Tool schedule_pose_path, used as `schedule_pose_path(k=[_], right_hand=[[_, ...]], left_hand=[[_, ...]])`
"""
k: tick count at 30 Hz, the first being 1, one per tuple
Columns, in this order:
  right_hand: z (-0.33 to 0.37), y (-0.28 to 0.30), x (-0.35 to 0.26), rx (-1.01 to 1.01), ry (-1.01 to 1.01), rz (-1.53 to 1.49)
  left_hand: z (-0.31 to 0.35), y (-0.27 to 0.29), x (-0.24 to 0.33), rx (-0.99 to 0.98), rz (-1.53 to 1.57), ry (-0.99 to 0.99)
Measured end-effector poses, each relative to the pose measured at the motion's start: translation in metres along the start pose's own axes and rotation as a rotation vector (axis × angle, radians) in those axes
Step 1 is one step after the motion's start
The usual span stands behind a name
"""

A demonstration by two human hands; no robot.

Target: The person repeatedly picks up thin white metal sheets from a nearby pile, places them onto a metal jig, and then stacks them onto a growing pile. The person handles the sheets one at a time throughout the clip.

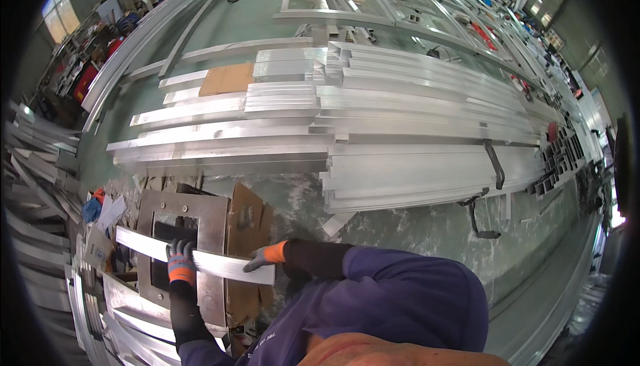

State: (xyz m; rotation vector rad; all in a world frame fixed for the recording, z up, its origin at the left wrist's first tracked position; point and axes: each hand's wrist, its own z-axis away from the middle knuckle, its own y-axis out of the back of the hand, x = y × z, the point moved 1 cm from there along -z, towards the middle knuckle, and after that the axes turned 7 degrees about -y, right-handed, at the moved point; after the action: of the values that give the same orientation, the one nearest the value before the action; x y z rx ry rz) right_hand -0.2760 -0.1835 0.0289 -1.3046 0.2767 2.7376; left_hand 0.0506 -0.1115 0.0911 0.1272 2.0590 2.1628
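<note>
A: Where is the metal strip [220,265]?

B: Slantwise across the steel plate [213,229], the one with a dark opening [179,225]; its left end pokes out past the plate's left edge, and its right end sits over the cardboard [247,213] beside the plate

A: Is it lying on the plate or lifted off it?

B: I can't tell from this angle

A: And the hands?

B: The left hand [179,254], in a grey glove with an orange cuff, comes from the near side and lies across the strip over the opening, fingers toward the far edge; whether they close around it, I can't tell

A: The other one?

B: The right hand [259,260], gloved the same way, holds the strip near its right end, fingers narrow about the far edge

A: What's around them?

B: Crumpled clear plastic and a blue bundle [91,210] left of the plate, and beyond it, long pale metal profiles [427,169] stacked in rows, with a black strap [495,165] over the nearest stack and a flat brown cardboard piece [225,80] farther back on the left
</note>
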Motion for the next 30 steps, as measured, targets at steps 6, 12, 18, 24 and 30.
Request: schedule_pose_path(k=[6, 12, 18, 24, 30], right_hand=[[0.006, -0.004, -0.023, -0.067, 0.036, -0.238], [0.04, 0.006, 0.077, 0.053, -0.023, -0.154], [0.15, 0.016, 0.123, -0.049, -0.124, -0.152], [0.215, 0.044, 0.207, 0.012, -0.258, -0.175], [0.24, 0.058, 0.253, 0.073, -0.313, -0.051]], left_hand=[[-0.006, -0.007, -0.021, -0.346, -0.274, 0.169], [-0.027, -0.017, 0.072, -0.291, -0.179, 0.105], [-0.008, -0.035, 0.169, -0.328, -0.131, 0.113], [-0.045, -0.028, 0.292, -0.332, -0.028, 0.128], [-0.042, -0.017, 0.345, -0.199, 0.095, 0.047]])
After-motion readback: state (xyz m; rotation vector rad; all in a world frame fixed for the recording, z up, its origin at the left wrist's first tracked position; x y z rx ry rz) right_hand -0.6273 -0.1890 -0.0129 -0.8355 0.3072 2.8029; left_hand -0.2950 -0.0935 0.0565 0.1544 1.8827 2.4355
